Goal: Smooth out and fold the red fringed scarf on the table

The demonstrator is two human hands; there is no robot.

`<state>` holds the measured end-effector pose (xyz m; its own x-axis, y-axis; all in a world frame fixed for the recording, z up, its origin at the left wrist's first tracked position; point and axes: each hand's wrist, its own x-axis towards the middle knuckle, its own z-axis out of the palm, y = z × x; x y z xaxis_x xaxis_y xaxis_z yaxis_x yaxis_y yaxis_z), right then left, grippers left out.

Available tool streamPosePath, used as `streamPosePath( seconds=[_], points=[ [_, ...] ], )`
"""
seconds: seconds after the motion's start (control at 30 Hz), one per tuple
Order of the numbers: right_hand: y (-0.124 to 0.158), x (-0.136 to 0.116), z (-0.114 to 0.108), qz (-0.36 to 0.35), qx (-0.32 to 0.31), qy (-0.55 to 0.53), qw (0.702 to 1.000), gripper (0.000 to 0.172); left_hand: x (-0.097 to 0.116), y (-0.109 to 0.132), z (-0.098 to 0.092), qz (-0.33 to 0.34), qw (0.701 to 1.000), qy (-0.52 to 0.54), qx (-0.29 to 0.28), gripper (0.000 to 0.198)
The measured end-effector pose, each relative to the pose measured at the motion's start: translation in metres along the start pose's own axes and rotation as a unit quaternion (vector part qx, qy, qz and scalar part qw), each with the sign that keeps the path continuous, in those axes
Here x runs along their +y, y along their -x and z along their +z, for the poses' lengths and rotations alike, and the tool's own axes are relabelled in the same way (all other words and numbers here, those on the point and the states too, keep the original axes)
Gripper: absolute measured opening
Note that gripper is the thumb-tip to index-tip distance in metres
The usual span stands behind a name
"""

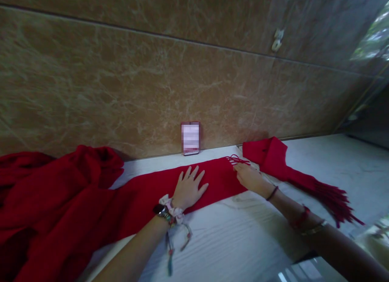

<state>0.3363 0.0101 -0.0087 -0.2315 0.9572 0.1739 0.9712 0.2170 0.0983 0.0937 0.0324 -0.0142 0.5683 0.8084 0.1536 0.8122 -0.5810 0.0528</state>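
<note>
Left hand flat, fingers spread on red scarf, lower centre of frame; right hand curled at its fringed end, grip unclear. Second fringed red piece just right; small screen behind. Marbled wall bounds pale tabletop, visible lower centre, far right.

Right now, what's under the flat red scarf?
White surface shows along both long edges of the flat red scarf, so the scarf likely lies on that. Whatever sits beneath the cloth, including below the left hand, is covered; can't tell.
</note>
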Motion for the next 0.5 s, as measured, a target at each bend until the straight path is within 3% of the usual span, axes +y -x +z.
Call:
streamPosePath(
  seconds=[0.1,0.2,0.3,0.37,0.43,0.5],
  points=[
    [0.007,0.023,0.004,0.083,-0.007,0.076,0.994,0.028,-0.003,0.002,0.011,-0.002,1.0,0.003,-0.003,0.05],
    [0.012,0.039,0.002,0.111,0.003,0.088,0.99,0.028,-0.008,0.004,0.012,-0.002,1.0,0.005,-0.003,0.05],
    [0.011,0.032,-0.002,0.06,0.084,0.014,0.995,0.03,-0.008,0.003,0.011,-0.003,1.0,0.01,-0.011,0.05],
    [0.01,0.02,-0.001,-0.013,0.117,-0.047,0.992,0.035,-0.009,0.004,0.01,-0.006,1.0,0.013,-0.016,0.05],
    [0.011,0.009,0.005,-0.093,0.092,-0.083,0.988,0.039,-0.011,0.005,0.009,-0.011,1.0,0.013,-0.021,0.05],
    [0.014,0.008,0.013,-0.128,0.047,-0.081,0.987,0.042,-0.013,0.007,0.008,-0.017,0.999,0.013,-0.03,0.051]
  ],
)
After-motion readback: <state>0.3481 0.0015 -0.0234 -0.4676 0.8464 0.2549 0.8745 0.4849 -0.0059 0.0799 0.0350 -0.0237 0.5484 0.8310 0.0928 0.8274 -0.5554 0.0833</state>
